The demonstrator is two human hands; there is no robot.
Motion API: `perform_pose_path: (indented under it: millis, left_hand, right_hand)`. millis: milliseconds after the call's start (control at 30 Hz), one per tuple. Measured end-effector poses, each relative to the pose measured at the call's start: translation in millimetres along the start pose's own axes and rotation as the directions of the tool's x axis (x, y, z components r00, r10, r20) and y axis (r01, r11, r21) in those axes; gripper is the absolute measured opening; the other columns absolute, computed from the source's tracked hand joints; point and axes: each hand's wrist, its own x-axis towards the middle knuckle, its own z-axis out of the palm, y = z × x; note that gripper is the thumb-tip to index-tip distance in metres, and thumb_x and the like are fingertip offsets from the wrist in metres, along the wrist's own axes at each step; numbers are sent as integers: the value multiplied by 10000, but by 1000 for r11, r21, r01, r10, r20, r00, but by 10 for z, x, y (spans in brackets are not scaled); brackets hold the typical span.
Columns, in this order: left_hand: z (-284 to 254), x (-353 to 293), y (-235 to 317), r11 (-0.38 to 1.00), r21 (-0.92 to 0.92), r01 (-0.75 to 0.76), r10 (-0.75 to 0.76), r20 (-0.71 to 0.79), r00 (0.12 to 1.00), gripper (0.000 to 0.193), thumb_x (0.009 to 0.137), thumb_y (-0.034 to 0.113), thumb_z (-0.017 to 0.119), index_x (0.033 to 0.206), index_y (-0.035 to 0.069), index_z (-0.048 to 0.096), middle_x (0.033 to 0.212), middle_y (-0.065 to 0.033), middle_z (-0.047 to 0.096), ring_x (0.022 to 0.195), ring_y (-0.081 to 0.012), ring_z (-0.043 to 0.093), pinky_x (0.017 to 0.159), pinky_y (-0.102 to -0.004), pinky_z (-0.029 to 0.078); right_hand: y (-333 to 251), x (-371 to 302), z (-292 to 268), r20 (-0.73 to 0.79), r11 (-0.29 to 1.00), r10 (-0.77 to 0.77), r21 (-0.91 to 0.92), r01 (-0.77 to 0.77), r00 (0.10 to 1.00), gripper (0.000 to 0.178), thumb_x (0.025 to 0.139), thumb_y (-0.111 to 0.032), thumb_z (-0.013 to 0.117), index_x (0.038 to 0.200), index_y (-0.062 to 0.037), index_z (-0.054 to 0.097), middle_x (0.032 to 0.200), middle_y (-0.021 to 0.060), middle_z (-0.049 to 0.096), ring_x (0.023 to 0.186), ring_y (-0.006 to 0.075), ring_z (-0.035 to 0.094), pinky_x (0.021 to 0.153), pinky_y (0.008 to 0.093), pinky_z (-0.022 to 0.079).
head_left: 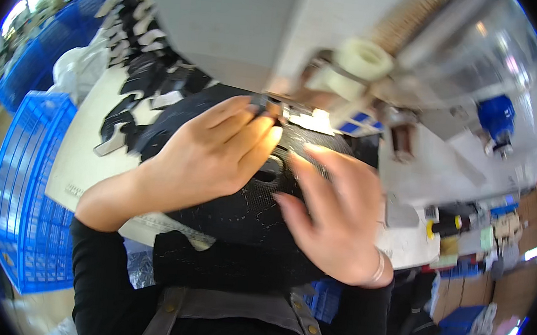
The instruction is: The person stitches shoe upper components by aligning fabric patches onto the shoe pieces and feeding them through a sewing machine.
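Under the head of a sewing machine (230,17), black mesh material (213,217) spreads over the pale worktable (82,145). My left hand (209,146) reaches over it, fingers bent and close together, their tips by a small dark part near the lit stitching area. What those fingertips pinch, if anything, is hidden. My right hand (338,215) is a little blurred, with fingers and thumb spread above the right side of the material. A dark oval shape (269,169) shows on the mesh between my two hands.
A chain of black and pale pieces (139,73) trails along the table's left side. Blue plastic crates (30,191) stand at the left. To the right are a clear plastic bottle with a blue cap (496,117) and a black and yellow spool-like object (444,225).
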Motion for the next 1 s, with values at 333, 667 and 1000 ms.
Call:
perform_pose_path:
  millis: [333,667,1000]
  left_hand:
    - [125,-257,-387,203,-651,731,-407,623,668,486,893,106,601,1357,7,492,1285,-114,590,1148,-208,567,996,-327,405]
    - [16,-341,23,468,-655,593,-411,433,802,579,898,129,555,1413,-58,369,1416,-201,457,1305,-267,437,1097,-352,298]
    - [-127,-367,119,503,-685,528,-436,327,839,600,831,58,688,1380,10,449,1209,-244,594,982,-356,646,813,-303,495]
  right_hand:
    - [406,-2,568,-374,990,79,140,-27,924,259,615,-18,670,843,-109,585,947,53,527,912,273,497,775,399,374]
    - [532,-100,650,-459,980,65,196,29,886,424,570,31,645,948,-135,548,897,49,466,908,275,477,784,414,367]
    - [598,-110,544,-226,923,214,366,-121,950,351,585,39,610,890,-131,644,954,88,574,924,329,524,788,448,406]
